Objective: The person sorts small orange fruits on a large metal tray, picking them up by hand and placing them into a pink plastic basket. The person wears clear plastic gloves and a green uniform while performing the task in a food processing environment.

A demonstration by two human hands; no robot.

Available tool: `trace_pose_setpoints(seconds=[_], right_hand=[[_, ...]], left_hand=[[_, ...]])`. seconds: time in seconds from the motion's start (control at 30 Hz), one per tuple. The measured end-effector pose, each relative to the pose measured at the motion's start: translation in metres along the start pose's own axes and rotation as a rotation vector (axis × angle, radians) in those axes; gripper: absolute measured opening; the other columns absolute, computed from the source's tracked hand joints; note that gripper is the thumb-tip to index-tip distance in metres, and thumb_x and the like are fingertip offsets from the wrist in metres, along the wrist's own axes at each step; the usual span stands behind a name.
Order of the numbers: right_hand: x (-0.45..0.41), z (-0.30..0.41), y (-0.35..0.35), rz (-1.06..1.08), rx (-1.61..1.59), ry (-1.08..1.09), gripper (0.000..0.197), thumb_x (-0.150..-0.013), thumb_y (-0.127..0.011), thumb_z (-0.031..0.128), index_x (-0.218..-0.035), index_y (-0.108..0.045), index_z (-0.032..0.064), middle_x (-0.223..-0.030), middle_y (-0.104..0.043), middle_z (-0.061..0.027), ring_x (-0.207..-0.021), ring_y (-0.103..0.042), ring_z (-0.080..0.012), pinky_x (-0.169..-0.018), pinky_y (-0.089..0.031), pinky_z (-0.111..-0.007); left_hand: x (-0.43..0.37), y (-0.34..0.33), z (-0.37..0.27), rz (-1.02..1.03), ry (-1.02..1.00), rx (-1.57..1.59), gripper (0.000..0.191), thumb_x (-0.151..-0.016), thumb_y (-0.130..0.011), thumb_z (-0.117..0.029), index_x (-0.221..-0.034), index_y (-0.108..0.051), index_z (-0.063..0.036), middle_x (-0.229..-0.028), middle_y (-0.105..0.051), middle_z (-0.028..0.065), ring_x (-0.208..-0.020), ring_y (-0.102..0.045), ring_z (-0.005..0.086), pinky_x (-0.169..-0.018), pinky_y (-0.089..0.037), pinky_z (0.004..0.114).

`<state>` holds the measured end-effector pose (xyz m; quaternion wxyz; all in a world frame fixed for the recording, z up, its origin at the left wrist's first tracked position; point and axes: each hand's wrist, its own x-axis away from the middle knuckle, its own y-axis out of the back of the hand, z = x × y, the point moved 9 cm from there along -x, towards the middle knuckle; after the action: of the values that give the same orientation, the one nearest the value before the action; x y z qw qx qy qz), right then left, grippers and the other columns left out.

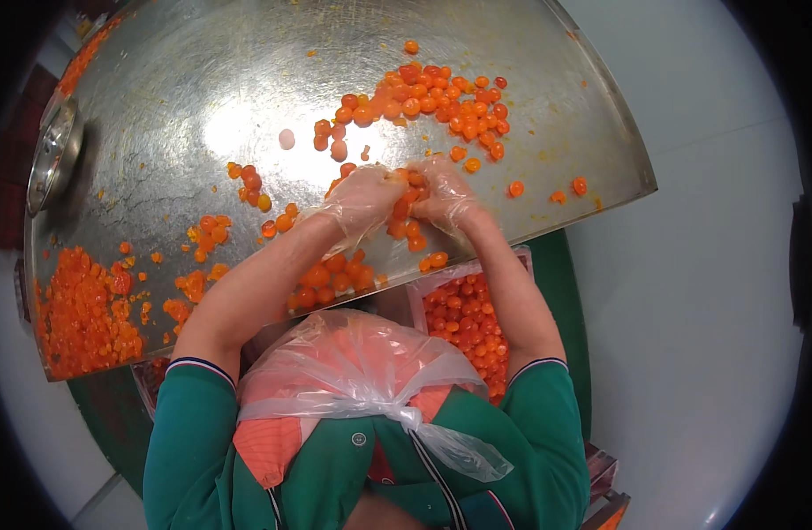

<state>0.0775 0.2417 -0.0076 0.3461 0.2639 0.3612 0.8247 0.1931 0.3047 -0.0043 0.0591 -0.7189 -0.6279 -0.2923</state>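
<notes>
In clear plastic gloves, my left hand (365, 200) and my right hand (447, 193) face each other over the steel table (200, 79). Between them is a cluster of orange egg yolks (404, 207), pressed by the curled fingers of both hands. My left fingertips are partly hidden. Beyond the hands lies a loose band of whole yolks (439, 96). More yolks (333, 277) sit by the near edge, under my left forearm. A pale, whitish ball (286, 139) rests alone to the left of the band.
A steel bowl (55, 156) stands at the table's left edge. Broken yolk pieces (84, 318) are heaped in the near-left corner. Below the near edge, a lined crate (526, 260) holds many yolks (469, 318). Small scraps and single yolks (516, 189) dot the steel.
</notes>
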Motion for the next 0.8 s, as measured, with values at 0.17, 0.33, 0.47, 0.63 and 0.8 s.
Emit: trace_pose_setpoints(seconds=[0.17, 0.33, 0.47, 0.63, 0.8], right_hand=[[0.017, 0.005, -0.021, 0.031, -0.902, -0.106, 0.049, -0.072, -0.075, 0.005, -0.120, -0.064, 0.0051, -0.115, -0.061, -0.0140, -0.104, -0.064, -0.0224, -0.086, -0.056, -0.036], [0.044, 0.087, 0.014, -0.321, -0.365, 0.320, 0.040, -0.077, -0.067, 0.008, -0.118, -0.067, 0.0061, -0.122, -0.060, -0.0153, -0.108, -0.060, -0.0280, -0.093, -0.051, -0.039], [0.054, 0.129, 0.019, -0.550, -0.290, 0.581, 0.039, -0.076, -0.069, 0.007, -0.115, -0.069, 0.0052, -0.122, -0.060, -0.0163, -0.110, -0.057, -0.0319, -0.097, -0.047, -0.041], [0.025, 0.089, 0.059, -0.741, -0.852, 0.407, 0.029, -0.085, -0.065, 0.004, -0.113, -0.070, 0.0043, -0.108, -0.066, -0.0161, -0.105, -0.063, -0.0257, -0.093, -0.049, -0.037], [-0.054, 0.081, 0.063, -0.650, -0.144, 0.392, 0.022, -0.083, -0.070, 0.009, -0.104, -0.074, 0.0079, -0.091, -0.070, -0.0116, -0.086, -0.067, -0.0262, -0.083, -0.053, -0.037]], left_hand=[[0.000, -0.021, 0.024, 0.082, 0.192, 0.778, 0.035, -0.094, -0.059, -0.037, -0.106, -0.064, -0.0047, -0.094, -0.069, 0.0077, -0.071, -0.067, 0.0182, -0.058, -0.053, 0.033], [0.011, -0.019, 0.015, 0.090, -0.062, 1.078, 0.032, -0.099, -0.053, -0.032, -0.115, -0.061, -0.0060, -0.103, -0.067, 0.0107, -0.087, -0.068, 0.0221, -0.072, -0.059, 0.033], [-0.031, -0.031, 0.064, 0.245, -0.225, 1.658, 0.032, -0.098, -0.054, -0.029, -0.118, -0.059, -0.0044, -0.111, -0.066, 0.0136, -0.097, -0.068, 0.0244, -0.079, -0.060, 0.037], [0.005, -0.012, 0.051, 0.258, 0.030, 1.832, 0.047, -0.095, -0.055, -0.041, -0.123, -0.058, -0.0036, -0.118, -0.064, 0.0174, -0.093, -0.065, 0.0340, -0.063, -0.054, 0.040], [0.048, 0.035, 0.036, 0.263, -0.183, 1.900, 0.048, -0.091, -0.061, -0.045, -0.124, -0.058, -0.0091, -0.116, -0.060, 0.0132, -0.087, -0.061, 0.0319, -0.048, -0.048, 0.032]])
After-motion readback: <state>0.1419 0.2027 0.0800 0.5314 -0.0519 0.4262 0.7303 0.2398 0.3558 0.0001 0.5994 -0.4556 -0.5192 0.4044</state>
